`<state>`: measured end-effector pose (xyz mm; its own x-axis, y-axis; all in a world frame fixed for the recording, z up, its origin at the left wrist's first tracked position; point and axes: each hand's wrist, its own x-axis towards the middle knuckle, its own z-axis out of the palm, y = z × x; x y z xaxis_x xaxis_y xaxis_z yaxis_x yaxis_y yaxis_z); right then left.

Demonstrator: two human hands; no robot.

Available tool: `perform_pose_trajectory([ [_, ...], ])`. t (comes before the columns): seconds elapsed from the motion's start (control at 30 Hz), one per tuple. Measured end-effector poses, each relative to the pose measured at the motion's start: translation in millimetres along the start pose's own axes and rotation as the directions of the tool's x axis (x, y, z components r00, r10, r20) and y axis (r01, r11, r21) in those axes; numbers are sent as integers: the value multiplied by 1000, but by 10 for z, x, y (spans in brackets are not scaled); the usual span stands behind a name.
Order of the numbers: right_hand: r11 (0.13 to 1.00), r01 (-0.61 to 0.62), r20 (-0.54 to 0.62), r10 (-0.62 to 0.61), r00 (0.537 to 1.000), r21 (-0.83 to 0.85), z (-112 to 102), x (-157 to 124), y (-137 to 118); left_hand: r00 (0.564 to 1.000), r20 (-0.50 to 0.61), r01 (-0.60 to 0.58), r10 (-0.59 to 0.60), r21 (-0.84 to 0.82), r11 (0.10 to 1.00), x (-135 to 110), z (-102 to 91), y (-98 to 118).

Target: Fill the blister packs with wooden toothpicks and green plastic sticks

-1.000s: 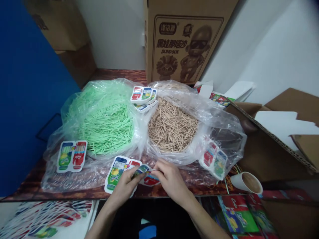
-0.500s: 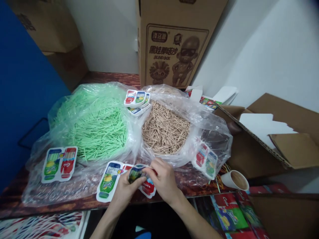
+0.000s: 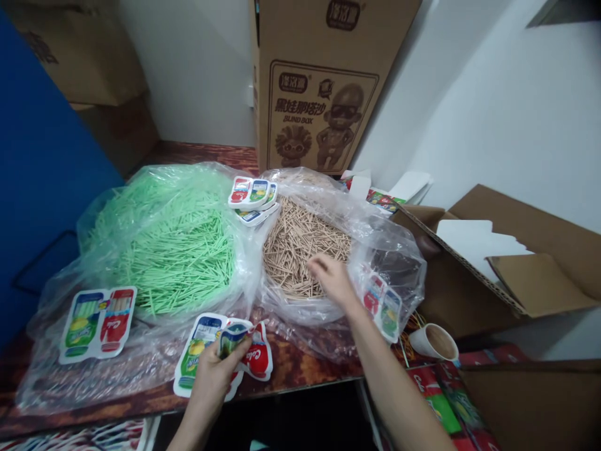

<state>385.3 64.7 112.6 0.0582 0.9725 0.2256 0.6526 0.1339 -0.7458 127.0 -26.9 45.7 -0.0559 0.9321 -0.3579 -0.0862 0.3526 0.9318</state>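
My left hand [image 3: 220,369] is closed on a small pouch [image 3: 260,357] printed with a green-blue half and a red Cola half. Beneath it, another Sprite-and-Cola pouch [image 3: 193,347] lies on the table, partly hidden by the hand. My right hand [image 3: 331,279] hovers at the bag of brown sticks [image 3: 300,244], fingers curled together; whether a stick is between them I cannot make out. To the left lies a clear bag of light green sticks [image 3: 188,257]. A filled pouch [image 3: 98,324], with sticks showing through its windows, rests on the plastic at far left.
Several pouches [image 3: 253,194] are stacked between the bags, and one more pouch [image 3: 382,307] lies right of the brown sticks. A paper cup [image 3: 434,342] stands near the right edge beside an open carton [image 3: 469,288]. Behind rises a tall cardboard box [image 3: 323,94].
My right hand has left the pouch and moved up and right to the brown sticks. The left hand keeps the pouch, slightly lower and to the left. The view has shifted a little.
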Motion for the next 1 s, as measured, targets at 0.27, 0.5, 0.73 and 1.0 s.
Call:
perform_pose_trajectory([
  [0.27, 821, -225, 45, 290, 956, -524, -711, 835, 878, 995, -84, 57, -59, -34, 998, -39, -11, -86],
  [0.5, 756, -180, 128, 329, 936, -629, -522, 853, 1105, 995, -56, 80, -82, -40, 996, -30, -55, -118],
  [0.73, 751, -43, 231, 257, 938, -659, -421, 1057, 1141, 993, -57, 103, -105, -35, 994, -81, -3, -46],
  [1.0, 757, 55, 306, 194, 932, -651, -360, 1301, 1076, 997, -11, 73, -74, -66, 995, -108, 74, 54],
])
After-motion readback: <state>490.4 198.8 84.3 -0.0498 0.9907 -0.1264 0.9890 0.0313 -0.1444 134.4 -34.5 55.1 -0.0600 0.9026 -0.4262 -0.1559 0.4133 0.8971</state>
